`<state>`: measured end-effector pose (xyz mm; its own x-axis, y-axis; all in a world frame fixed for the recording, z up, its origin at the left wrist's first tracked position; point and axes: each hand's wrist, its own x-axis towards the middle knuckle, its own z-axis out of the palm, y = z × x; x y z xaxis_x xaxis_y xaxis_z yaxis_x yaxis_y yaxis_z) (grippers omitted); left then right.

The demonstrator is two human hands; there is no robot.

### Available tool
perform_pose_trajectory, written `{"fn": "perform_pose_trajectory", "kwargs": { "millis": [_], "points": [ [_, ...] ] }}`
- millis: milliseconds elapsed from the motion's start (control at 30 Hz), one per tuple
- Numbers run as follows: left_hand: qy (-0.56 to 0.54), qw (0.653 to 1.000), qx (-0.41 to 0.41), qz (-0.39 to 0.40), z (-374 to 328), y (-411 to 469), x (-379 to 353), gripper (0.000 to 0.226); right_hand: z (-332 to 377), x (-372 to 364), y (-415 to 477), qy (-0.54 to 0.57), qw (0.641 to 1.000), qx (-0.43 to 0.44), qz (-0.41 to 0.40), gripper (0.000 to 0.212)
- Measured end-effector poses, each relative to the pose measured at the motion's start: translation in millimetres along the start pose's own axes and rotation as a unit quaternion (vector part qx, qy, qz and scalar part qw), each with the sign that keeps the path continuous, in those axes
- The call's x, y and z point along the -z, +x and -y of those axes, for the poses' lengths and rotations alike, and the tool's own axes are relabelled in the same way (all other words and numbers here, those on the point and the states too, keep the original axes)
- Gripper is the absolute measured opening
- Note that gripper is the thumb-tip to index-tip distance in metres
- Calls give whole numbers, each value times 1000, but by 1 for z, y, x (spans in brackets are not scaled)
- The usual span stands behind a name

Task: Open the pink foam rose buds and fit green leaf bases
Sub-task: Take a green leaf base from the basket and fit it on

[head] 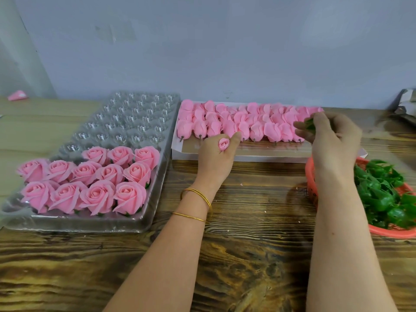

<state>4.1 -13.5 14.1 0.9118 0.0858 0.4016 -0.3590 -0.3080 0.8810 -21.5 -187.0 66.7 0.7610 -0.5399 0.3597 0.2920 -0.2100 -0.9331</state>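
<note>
We count twelve opened roses (96,197), one clear tray (139,104), one white box (247,157) of buds (227,127) too crowded to count, one red basket (310,174), two gold bangles (198,192).

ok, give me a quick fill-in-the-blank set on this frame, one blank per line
1. The left hand holds a small ___ rose bud.
2. The right hand pinches a leaf base coloured ___.
3. Spare leaf bases lie in the ___ basket.
4. Opened roses sit in the clear tray on the person's ___ side.

Missing words: pink; green; red; left.
</note>
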Motion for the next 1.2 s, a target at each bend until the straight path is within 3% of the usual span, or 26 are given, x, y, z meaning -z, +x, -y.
{"fn": "perform_pose_trajectory", "kwargs": {
  "millis": [167, 367, 567, 700, 833, 933, 1067, 1200],
  "points": [
    [1, 1000, 6, 3, -2, 0, 1, 53, 3, -13, -6, 57, 995, -36, 72, 21],
    [-16, 1000, 27, -2, -3, 0, 1, 48, -8, -39, -16, 21, 974, -127, 187, 28],
    [-47, 998, 31, -33, -2, -1, 3, 55, -9, -52, -26, 62, 950, -227, 205, 28],
    [-107, 990, 74, -53, -1, 1, 5, 56, -1, -62, -24, 20, 921, -321, 221, 28],
    [-236, 958, 148, -65, -2, 5, 8, 59, -11, -55, -34, 65, 926, -279, 245, 26],
    [-313, 927, 189, -79, -3, 8, 12, 49, -15, -54, -37, 54, 922, -261, 281, 28],
    [-367, 903, 206, -84, -5, 12, 15, 47, -17, -57, -40, 60, 914, -265, 302, 30],
    [-368, 902, 213, -69, -7, 12, 14, 47, -21, -60, -41, 93, 905, -281, 307, 35]
  ]
}}
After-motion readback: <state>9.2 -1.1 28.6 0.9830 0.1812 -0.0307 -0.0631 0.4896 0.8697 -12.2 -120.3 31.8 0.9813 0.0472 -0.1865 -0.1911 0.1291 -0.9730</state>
